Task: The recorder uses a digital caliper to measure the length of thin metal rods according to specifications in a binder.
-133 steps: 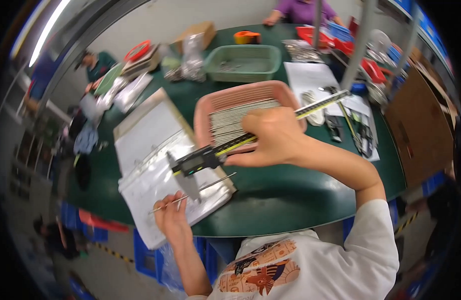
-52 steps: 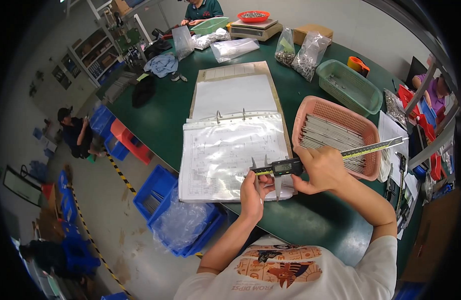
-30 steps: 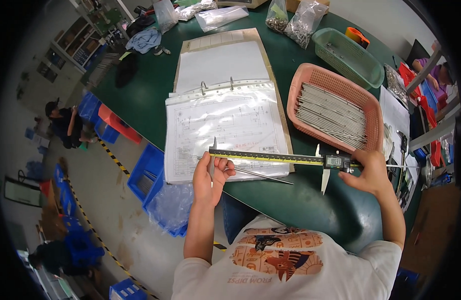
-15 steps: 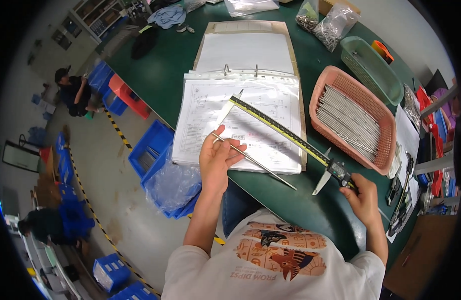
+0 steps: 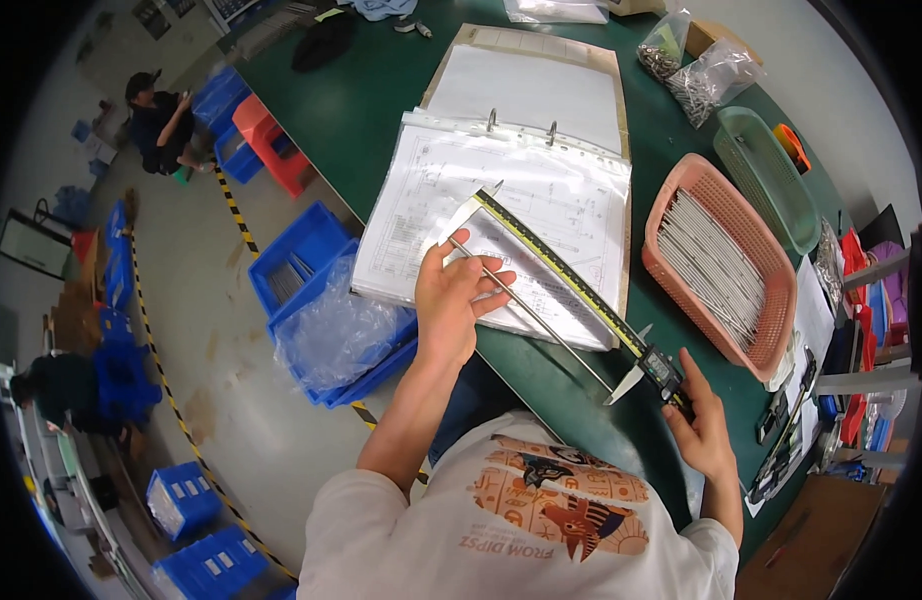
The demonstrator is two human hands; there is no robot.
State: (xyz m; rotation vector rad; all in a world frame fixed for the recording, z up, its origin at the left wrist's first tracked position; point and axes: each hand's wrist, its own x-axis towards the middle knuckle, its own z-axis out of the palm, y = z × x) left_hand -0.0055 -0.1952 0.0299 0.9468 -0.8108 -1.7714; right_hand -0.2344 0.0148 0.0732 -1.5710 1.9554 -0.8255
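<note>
Above the near edge of the green counter (image 5: 331,140), a right hand (image 5: 706,435) is gripping the head of a digital caliper (image 5: 561,268) between thumb and fingers, as the left hand (image 5: 451,300) is pinching a slender metal rod (image 5: 556,335), which is slanting alongside the beam. Beneath them, a binder (image 5: 531,80) is lying open by the left edge, a green strip of surface separating it from a pink basket (image 5: 776,330) on the right. Just beyond, a green basket (image 5: 803,225) is standing.

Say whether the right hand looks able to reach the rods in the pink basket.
Probably yes: the right hand is near the open pink basket and nothing covers the rods, though it holds the caliper.
</note>
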